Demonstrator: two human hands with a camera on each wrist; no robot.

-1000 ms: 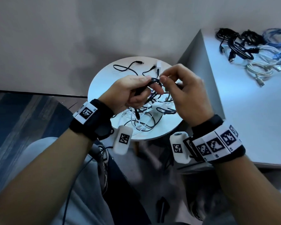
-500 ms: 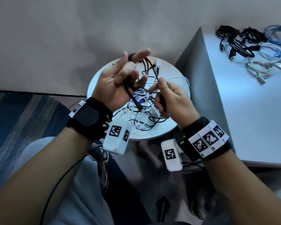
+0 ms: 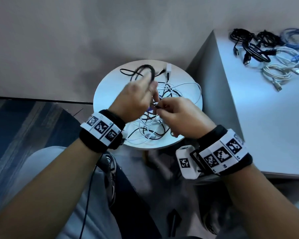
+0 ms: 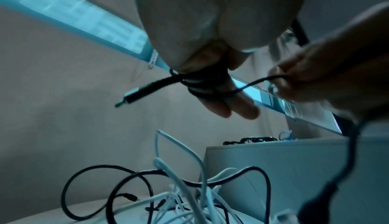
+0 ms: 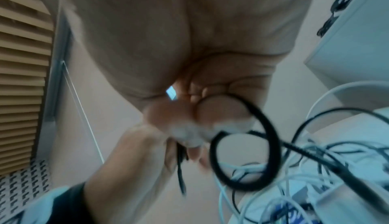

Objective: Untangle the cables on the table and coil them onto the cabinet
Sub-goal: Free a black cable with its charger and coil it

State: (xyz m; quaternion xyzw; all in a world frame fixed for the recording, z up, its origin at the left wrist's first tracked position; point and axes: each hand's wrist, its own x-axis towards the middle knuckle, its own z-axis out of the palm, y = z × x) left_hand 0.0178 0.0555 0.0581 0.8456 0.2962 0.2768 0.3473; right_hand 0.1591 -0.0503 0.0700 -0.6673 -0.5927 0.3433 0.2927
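The thin black rubbery cable (image 4: 202, 84) is being wound in loops around the extended fingers (image 4: 231, 106) of the left hand (image 3: 136, 99), held above the round white tabletop (image 3: 109, 87). Its metal-tipped plug (image 4: 134, 97) sticks out free beside the loops. The right hand (image 3: 181, 118) pinches the running length between thumb and fingertips, feeding it across. Below, a tangle of white and black cords (image 3: 162, 118) lies on the tabletop, and the black cable's tail seems to trail down into it. To the right, coiled cables (image 3: 269, 54) already lie on the pale grey cabinet top (image 3: 274, 121).

The cable looks light, limp and slightly springy, so the loops would likely loosen if released. It is probably best gripped across the whole bundle, never tugged by the plug.
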